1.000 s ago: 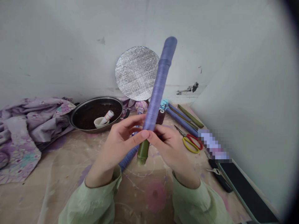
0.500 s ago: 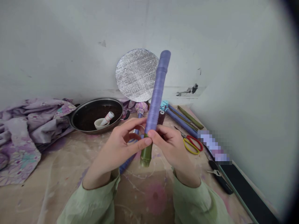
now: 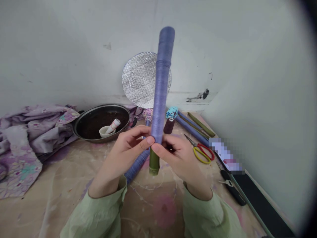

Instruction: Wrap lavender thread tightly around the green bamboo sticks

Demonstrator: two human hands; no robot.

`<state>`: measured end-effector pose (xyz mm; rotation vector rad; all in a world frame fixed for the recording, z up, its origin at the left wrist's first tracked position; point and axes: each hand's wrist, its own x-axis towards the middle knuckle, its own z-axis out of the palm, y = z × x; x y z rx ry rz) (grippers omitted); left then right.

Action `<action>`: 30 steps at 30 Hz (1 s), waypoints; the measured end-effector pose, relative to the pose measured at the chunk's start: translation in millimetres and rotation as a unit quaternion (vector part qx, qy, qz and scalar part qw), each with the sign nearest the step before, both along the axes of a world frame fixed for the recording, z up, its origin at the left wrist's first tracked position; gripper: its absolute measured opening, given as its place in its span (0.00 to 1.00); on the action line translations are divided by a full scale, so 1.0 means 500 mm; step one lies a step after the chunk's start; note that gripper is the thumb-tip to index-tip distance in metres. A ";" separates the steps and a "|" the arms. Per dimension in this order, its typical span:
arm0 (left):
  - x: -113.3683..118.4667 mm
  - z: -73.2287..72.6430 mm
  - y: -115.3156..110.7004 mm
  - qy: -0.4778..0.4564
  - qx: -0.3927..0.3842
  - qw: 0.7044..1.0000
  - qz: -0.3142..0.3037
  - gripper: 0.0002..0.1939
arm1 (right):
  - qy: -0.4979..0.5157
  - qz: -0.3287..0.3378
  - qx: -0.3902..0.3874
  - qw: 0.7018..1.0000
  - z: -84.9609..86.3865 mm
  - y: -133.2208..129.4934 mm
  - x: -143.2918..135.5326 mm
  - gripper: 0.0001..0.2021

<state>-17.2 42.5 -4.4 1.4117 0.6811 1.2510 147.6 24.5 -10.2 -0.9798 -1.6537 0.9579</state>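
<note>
Between my two hands a bamboo stick (image 3: 162,86) stands nearly upright, its upper end leaning a little right. Purple-blue thread is wound round most of it, and the green bamboo shows bare at the bottom. My left hand (image 3: 131,148) pinches it from the left, near the lower edge of the thread, with the thumb in front. From the right my right hand (image 3: 174,152) grips the same spot, its fingers partly hidden behind. Below and behind my left hand lies another thread-wrapped stick (image 3: 137,165).
At the back left are a black pan (image 3: 86,130) holding a white bowl (image 3: 104,132), and flowered cloth (image 3: 22,148). A silver disc (image 3: 138,81) leans on the wall. Rightward lie a dark thread spool (image 3: 169,126), scissors (image 3: 203,153), bamboo sticks (image 3: 201,124) and a black-handled tool (image 3: 234,188).
The stick's top has risen and swung left, so it stands more upright. My left thumb has moved up onto the stick, and the spool behind is now uncovered.
</note>
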 end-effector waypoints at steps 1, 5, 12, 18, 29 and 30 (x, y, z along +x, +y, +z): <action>0.001 0.000 0.000 -0.001 -0.002 1.000 0.002 0.09 | 0.000 0.002 0.003 1.000 0.000 0.001 0.000 0.15; 0.002 -0.001 -0.003 -0.002 -0.005 1.000 -0.001 0.08 | 0.010 0.011 0.013 1.000 0.001 0.006 0.002 0.16; -0.004 -0.008 -0.002 0.036 0.014 0.999 0.025 0.10 | 0.007 0.002 -0.001 1.000 0.002 0.006 0.012 0.15; -0.003 -0.012 0.003 -0.004 -0.011 1.000 0.026 0.12 | -0.007 0.032 -0.029 0.999 -0.008 0.009 -0.006 0.17; -0.031 0.011 0.023 -0.156 -0.149 0.976 0.033 0.12 | -0.045 0.110 -0.083 0.989 -0.056 0.020 -0.064 0.19; -0.032 0.011 0.025 -0.162 -0.150 0.975 0.035 0.12 | -0.048 0.116 -0.090 0.988 -0.059 0.019 -0.068 0.18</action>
